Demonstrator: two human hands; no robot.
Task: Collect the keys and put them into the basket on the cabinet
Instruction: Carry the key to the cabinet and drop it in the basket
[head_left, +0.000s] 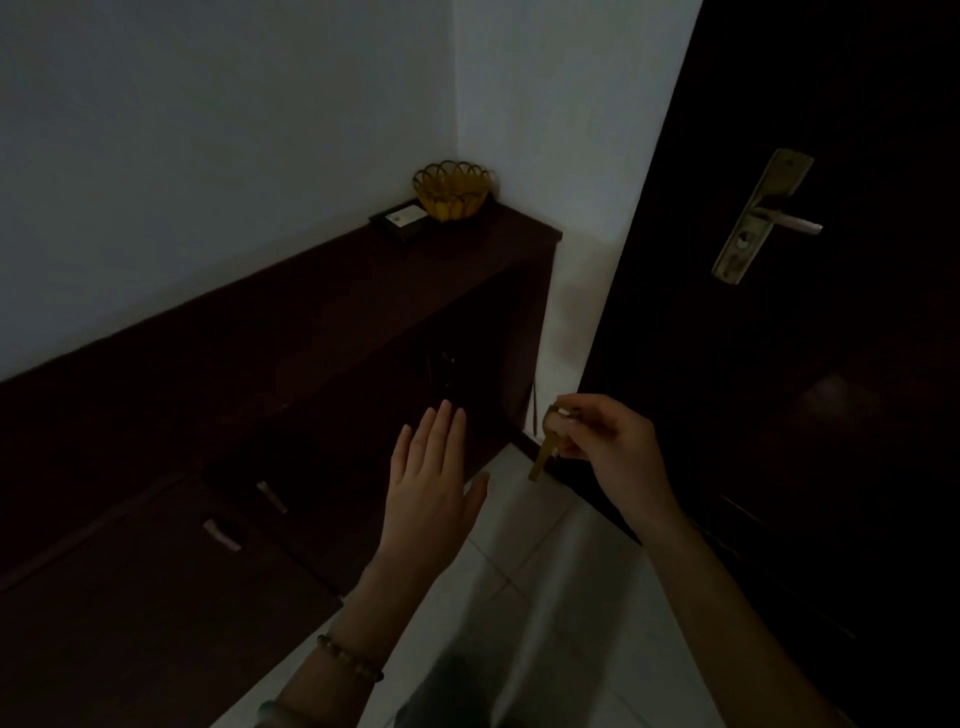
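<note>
1. Overall, one dark cabinet (291, 332) runs along the wall; one door (810, 364) stands at the right.
2. One yellow basket (452, 191) sits at the cabinet's far end, well ahead of and above both hands.
3. Left hand (431, 488): flat, fingers spread, empty.
4. Right hand (608, 436): nearer the door; fingers (571, 415) pinched on the keys.
5. Keys (545, 447): one bunch, long axis hanging downward; count unclear.
</note>
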